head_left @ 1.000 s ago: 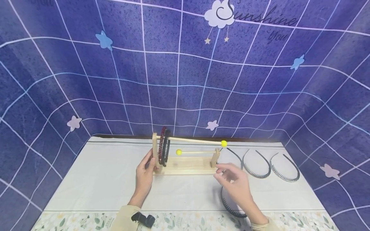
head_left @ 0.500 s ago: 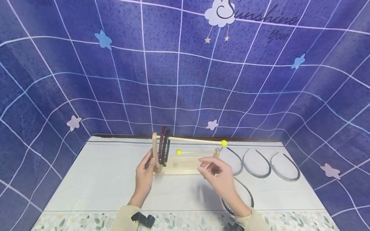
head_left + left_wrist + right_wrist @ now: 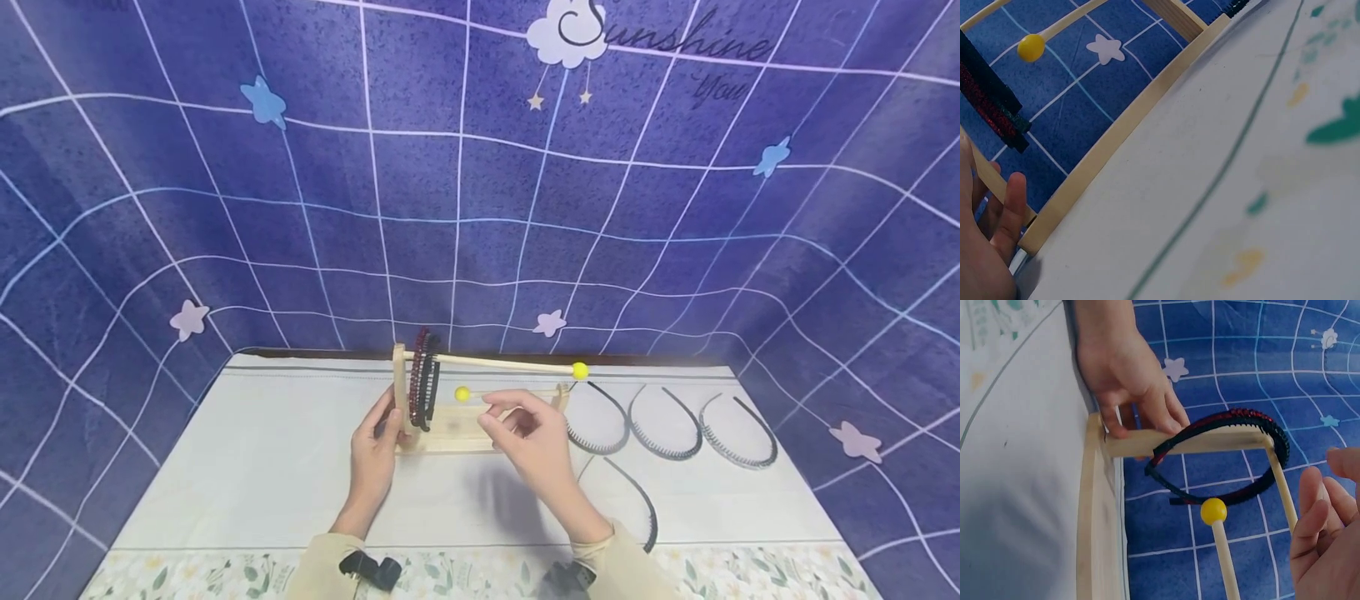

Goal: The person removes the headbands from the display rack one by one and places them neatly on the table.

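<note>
In the head view my left hand point(image 3: 372, 458) grips the left upright of a wooden headband rack point(image 3: 400, 375), thumb in front and fingers behind. Several dark headbands point(image 3: 424, 387), one with red glitter, hang on the upper rod near that upright. Each rod ends in a yellow ball, the upper one point(image 3: 580, 371) at the right and the lower one point(image 3: 462, 393) towards the left. My right hand point(image 3: 534, 437) hovers before the rack's right half and hides part of the base. Its fingers are loosely bent, and in the right wrist view the right hand point(image 3: 1329, 540) holds nothing.
Right of the rack, three headbands lie in a row: one beside it point(image 3: 627, 421), a middle one point(image 3: 678, 457) and a far-right one point(image 3: 750, 467). Another headband point(image 3: 652, 521) lies nearer the front. A blue grid-patterned cloth point(image 3: 480, 208) rises behind the white-covered table point(image 3: 262, 467).
My right hand has moved left from the rack's right upright to in front of its base, uncovering more of the front headband. The left hand keeps its grip in place.
</note>
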A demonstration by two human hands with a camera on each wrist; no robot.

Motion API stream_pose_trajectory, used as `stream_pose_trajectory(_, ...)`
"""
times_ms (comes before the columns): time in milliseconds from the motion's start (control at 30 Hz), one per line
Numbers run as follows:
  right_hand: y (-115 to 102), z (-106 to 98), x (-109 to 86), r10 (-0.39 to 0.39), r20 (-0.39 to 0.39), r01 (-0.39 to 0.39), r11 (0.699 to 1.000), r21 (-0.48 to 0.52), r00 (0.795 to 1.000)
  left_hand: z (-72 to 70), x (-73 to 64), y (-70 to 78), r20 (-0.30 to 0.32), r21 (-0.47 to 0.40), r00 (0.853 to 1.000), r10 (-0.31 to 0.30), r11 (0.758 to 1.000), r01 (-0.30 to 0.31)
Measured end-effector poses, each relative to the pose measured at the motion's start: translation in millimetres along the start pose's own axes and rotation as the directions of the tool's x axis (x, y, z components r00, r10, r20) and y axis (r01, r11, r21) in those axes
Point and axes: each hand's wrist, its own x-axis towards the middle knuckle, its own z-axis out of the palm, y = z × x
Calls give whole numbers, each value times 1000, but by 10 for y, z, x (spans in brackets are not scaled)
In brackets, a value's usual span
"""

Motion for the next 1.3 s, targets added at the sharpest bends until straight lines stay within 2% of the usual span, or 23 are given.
stream_pose_trajectory(300,53,211,79,68,34,-69,997,42,997,-8,-9,8,16,18,1000,-14,1000,14)
stream_pose_trajectory(633,94,438,153,112,16,-112,993,44,994,-18,-8,23,19,63,999,-27,998,25)
stream_pose_trajectory(833,105,547,190,127,6,-127,991,48,992,3,-6,13,2,37,1000,-18,999,18)
stream_pose_trajectory(1067,96,655,225,129,-2,-128,987,97,992,19,2,12,-7,11,1000,9,1000,-9)
stream_pose_trajectory(1300,68,766,256,154,-14,-153,986,66,988,3,6,-11,-15,-3,1000,24,1000,-24)
